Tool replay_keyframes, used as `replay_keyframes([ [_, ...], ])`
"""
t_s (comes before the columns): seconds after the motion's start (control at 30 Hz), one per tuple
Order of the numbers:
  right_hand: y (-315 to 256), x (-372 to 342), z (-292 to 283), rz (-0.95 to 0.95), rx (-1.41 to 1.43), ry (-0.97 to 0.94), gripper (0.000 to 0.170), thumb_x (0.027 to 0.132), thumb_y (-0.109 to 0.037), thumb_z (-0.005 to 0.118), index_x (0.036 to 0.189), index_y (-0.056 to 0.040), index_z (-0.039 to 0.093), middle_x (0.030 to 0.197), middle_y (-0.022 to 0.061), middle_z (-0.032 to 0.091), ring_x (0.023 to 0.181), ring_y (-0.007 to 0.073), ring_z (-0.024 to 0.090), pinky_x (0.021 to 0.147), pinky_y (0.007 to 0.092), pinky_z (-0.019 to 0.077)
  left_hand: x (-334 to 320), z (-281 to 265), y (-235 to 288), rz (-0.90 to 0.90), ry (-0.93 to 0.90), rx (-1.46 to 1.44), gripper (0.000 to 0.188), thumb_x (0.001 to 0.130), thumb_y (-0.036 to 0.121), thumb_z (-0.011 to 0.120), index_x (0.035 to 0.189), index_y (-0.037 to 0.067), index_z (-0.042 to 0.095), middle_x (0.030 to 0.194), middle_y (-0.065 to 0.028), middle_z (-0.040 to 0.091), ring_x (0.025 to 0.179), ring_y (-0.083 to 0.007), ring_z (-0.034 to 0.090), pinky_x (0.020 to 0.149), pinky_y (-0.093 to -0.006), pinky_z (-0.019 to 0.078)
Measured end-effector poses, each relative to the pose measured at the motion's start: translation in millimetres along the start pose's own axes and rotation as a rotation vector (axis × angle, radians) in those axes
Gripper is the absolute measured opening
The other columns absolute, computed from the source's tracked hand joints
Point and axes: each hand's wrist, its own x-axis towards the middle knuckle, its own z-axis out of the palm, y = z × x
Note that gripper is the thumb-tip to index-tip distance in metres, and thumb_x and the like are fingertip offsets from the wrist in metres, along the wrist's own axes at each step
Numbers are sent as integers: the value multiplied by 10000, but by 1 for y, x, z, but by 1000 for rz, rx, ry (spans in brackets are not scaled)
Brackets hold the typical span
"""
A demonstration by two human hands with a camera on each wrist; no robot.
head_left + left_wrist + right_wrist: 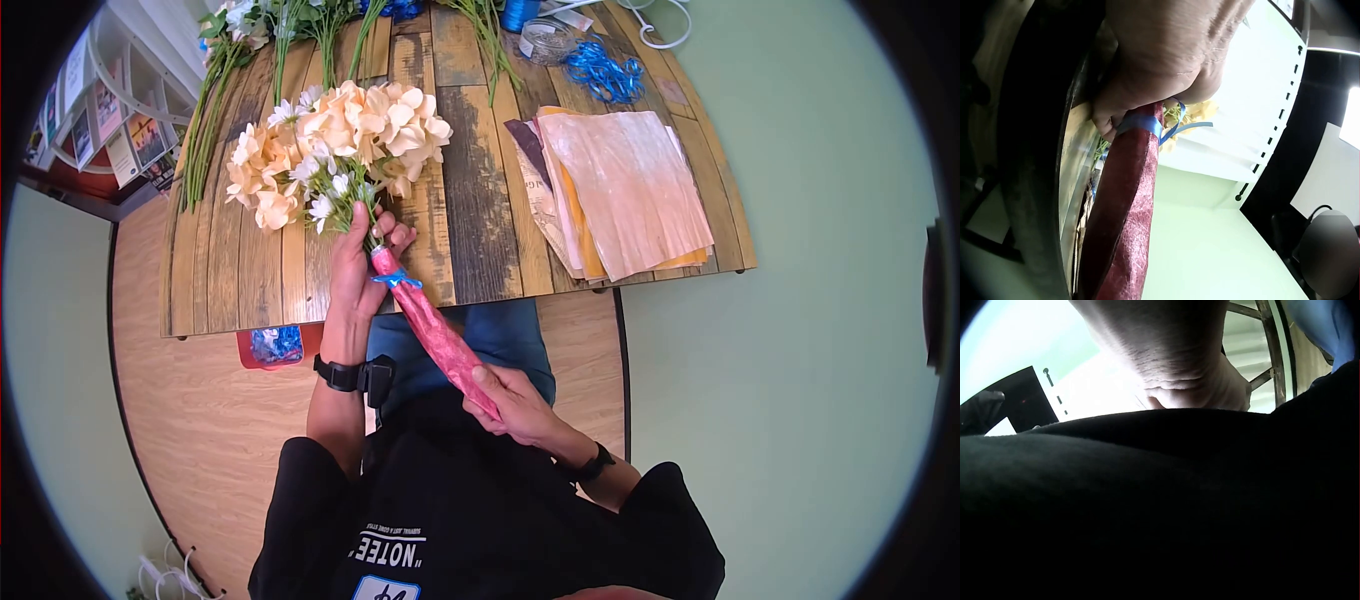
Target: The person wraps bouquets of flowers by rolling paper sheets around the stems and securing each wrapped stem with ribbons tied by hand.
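Note:
A bouquet of peach hydrangeas (375, 125) and small white flowers (320, 208) is held out over the table's near edge. Its stems are wrapped in shiny crimson paper (435, 335), tied near the top with a blue ribbon (393, 279). My left hand (350, 265) grips the bouquet at its neck, just below the blooms. Lower down, my right hand (515, 405) holds the bottom end of the wrapping, thumb on top. The left wrist view shows the ribbon's loose tail (1194, 125) beside the hand. In the right wrist view, dark cloth hides the right fingers.
Layered sheets of paper (630, 195) lie at the table's right. Behind them are a tangle of blue ribbon (605, 72) and a clear round container (547, 42). Green stems (325, 50) line the far edge. A red bin (262, 348) stands below, left.

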Motion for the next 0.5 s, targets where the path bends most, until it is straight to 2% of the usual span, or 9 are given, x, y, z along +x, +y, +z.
replay_keyframes([
  [0.1, -3, 0, 1, -4, -20, -11, 400, 1093, -400, 418, 1100, -18, 537, 698, 3, 464, 465, 48, 364, 409, 222, 279, -1, 4, 0, -1, -3, 30, 324, 1071, 399, 460, 1039, 85, 533, 796, 10, 479, 767, -155, 518, 947, -394, 473],
  [0.17, -6, -1, 2, -17, -25, -9, 395, 1093, -395, 420, 1110, -18, 538, 696, -1, 459, 465, 48, 364, 410, 222, 281, -2, 11, 2, -2, 61, 67, 320, 1072, 399, 456, 1015, 93, 529, 791, 14, 477, 758, -153, 508, 939, -391, 475],
  [0.2, -8, 0, 1, -28, -31, -10, 390, 1093, -390, 422, 1121, -19, 539, 693, -4, 453, 465, 47, 365, 411, 221, 283, 3, -7, 3, -10, -33, 41, 368, 1064, 422, 461, 1087, 66, 552, 837, -7, 522, 834, -179, 571, 991, -422, 481],
  [0.23, -10, 2, 1, -33, -33, -3, 390, 1093, -390, 422, 1121, -19, 539, 693, -4, 453, 465, 47, 365, 411, 221, 283, 3, -1, 3, -14, -41, 38, 368, 1064, 422, 461, 1087, 66, 552, 837, -7, 522, 834, -179, 571, 991, -422, 481],
  [0.3, -16, 9, 1, -54, 1, -15, 374, 1094, -371, 429, 1162, -22, 544, 691, -8, 451, 459, 47, 362, 406, 220, 277, 3, 14, 7, 23, 15, 34, 461, 1052, 460, 463, 1193, 31, 557, 969, -61, 607, 995, -246, 631, 1057, -464, 469],
  [0.33, -19, 15, 2, -65, 1, -3, 374, 1094, -371, 429, 1162, -22, 544, 691, -8, 451, 459, 47, 362, 406, 220, 277, 3, 11, 6, 22, -39, -16, 557, 1035, 501, 467, 1291, 9, 519, 1148, -130, 639, 1158, -312, 620, 1090, -500, 454],
  [0.37, -22, 23, 2, -83, 3, 10, 364, 1094, -365, 431, 1140, -22, 545, 684, -8, 448, 458, 46, 360, 403, 220, 274, -2, 17, 2, 13, -56, -20, 557, 1035, 501, 467, 1291, 9, 519, 1148, -130, 639, 1158, -312, 620, 1090, -500, 454],
  [0.43, -27, 36, 6, -119, 0, 37, 357, 1095, -359, 432, 1117, -22, 547, 677, -8, 445, 456, 46, 358, 400, 220, 270, -19, 31, -8, -29, 44, -6, 590, 1029, 520, 466, 1322, 8, 482, 1209, -170, 639, 1175, -343, 619, 1053, -502, 476],
  [0.5, -31, 47, 12, -150, 38, 26, 347, 1094, -354, 436, 1071, -25, 546, 680, -8, 455, 456, 43, 369, 397, 214, 275, -42, 31, -26, -105, 103, 198, 565, 1040, 469, 488, 1358, 4, 443, 1209, -207, 636, 1141, -351, 643, 1000, -494, 508],
])
